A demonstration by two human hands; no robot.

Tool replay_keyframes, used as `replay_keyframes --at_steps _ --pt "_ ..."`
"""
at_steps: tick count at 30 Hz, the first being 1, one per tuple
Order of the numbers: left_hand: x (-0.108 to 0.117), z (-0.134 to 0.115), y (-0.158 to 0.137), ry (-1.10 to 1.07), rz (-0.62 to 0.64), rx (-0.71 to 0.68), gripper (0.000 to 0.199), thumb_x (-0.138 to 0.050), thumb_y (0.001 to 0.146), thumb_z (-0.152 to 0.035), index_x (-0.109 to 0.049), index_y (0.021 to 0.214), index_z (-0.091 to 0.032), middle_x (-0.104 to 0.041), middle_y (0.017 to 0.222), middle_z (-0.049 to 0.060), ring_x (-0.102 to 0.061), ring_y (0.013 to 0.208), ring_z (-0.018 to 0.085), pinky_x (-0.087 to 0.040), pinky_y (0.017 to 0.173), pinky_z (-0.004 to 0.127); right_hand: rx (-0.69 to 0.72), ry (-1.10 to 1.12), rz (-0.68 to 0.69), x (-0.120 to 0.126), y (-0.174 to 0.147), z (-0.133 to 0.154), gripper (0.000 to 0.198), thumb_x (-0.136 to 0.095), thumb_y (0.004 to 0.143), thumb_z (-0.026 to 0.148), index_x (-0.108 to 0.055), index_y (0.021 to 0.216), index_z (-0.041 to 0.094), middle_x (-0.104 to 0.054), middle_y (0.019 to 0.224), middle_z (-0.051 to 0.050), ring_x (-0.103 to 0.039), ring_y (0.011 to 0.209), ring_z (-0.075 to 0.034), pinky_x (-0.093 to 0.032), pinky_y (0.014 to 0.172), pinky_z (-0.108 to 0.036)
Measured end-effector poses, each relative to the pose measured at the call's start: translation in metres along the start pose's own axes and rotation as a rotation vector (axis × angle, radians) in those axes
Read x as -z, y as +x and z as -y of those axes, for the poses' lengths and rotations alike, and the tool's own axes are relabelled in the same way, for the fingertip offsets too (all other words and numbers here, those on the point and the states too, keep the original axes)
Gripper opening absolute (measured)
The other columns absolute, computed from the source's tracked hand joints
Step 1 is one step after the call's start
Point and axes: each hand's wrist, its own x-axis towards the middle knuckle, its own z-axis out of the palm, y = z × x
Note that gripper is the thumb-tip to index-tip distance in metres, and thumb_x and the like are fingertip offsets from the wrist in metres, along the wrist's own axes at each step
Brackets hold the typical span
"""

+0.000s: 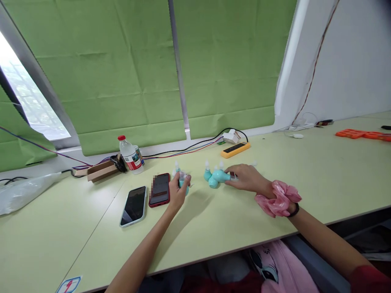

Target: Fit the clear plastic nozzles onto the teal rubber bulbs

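My left hand (pixel 177 194) is closed around a teal squeeze bulb with a clear nozzle (pixel 184 189), held over the table beside the red-cased phone. Something clear or whitish shows behind those fingers; I cannot make out what. My right hand (pixel 247 177) grips another teal squeeze bulb (pixel 220 176) near its clear tip, the bulb lying on its side and pointing left. Against it stands a cluster of several similar bulbs (pixel 213 182), with clear nozzles pointing up. A small clear piece (pixel 254 163) lies behind my right hand.
A red-cased phone (pixel 159 190) and a light-cased phone (pixel 133 206) lie left of my left hand. Farther back are a red-capped bottle (pixel 132 156), a cardboard box (pixel 102 171), a yellow power strip (pixel 235 150) and cables. Orange plastic parts (pixel 357 133) lie far right.
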Motion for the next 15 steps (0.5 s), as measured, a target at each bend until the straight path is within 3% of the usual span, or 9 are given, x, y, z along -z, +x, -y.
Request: replay_keyframes --at_steps 4,7,9,12,13,15 --pt "0.010 0.000 0.005 0.029 -0.333 -0.042 0.014 -0.044 0.074 -0.031 -0.040 0.069 -0.019 -0.048 0.062 -0.002 -0.047 0.060 0.011 -0.037 0.060 0.021 0.055 0.023 -0.258 0.020 0.020 0.010 0.033 -0.044 0.074 0.040 -0.052 0.100 0.019 -0.058 0.093 -0.005 -0.052 0.083 -0.019 -0.033 0.063 -0.025" --pt "0.012 0.006 0.007 0.123 -0.364 -0.092 0.008 -0.040 0.076 -0.027 -0.039 0.073 -0.020 -0.050 0.065 0.000 -0.050 0.062 0.012 -0.039 0.062 0.022 0.117 0.041 -0.280 0.025 0.045 0.019 0.033 -0.044 0.075 0.036 -0.049 0.103 0.017 -0.055 0.098 -0.008 -0.049 0.091 -0.021 -0.033 0.070 -0.027" --pt "0.009 0.011 0.006 0.317 -0.188 -0.170 0.004 -0.041 0.074 -0.023 -0.042 0.073 -0.019 -0.054 0.068 0.002 -0.051 0.066 0.014 -0.039 0.065 0.024 0.136 0.081 -0.220 0.021 0.064 0.028 0.029 -0.049 0.073 0.033 -0.052 0.097 0.017 -0.055 0.096 -0.008 -0.047 0.093 -0.023 -0.033 0.072 -0.028" --pt "-0.003 0.018 0.001 0.626 0.314 -0.306 0.014 -0.041 0.069 -0.011 -0.048 0.079 -0.018 -0.057 0.089 0.008 -0.051 0.084 0.018 -0.039 0.072 0.028 0.050 0.357 -0.036 0.007 0.091 0.043 0.015 -0.062 0.062 0.023 -0.055 0.072 0.015 -0.055 0.082 -0.009 -0.045 0.092 -0.023 -0.034 0.066 -0.025" --pt "-0.007 0.021 -0.002 0.690 0.464 -0.333 0.021 -0.040 0.067 -0.007 -0.048 0.084 -0.017 -0.053 0.103 0.009 -0.048 0.092 0.020 -0.039 0.074 0.030 -0.010 0.506 0.039 0.001 0.100 0.049 0.013 -0.064 0.060 0.018 -0.053 0.064 0.014 -0.054 0.077 -0.009 -0.045 0.091 -0.022 -0.035 0.063 -0.023" --pt "-0.017 0.025 -0.006 0.812 0.606 -0.334 0.031 -0.039 0.064 -0.002 -0.047 0.090 -0.017 -0.040 0.121 0.010 -0.039 0.107 0.023 -0.039 0.076 0.033 -0.045 0.625 0.120 -0.010 0.114 0.058 0.016 -0.064 0.061 0.014 -0.049 0.055 0.014 -0.051 0.066 -0.007 -0.048 0.083 -0.019 -0.035 0.056 -0.020"
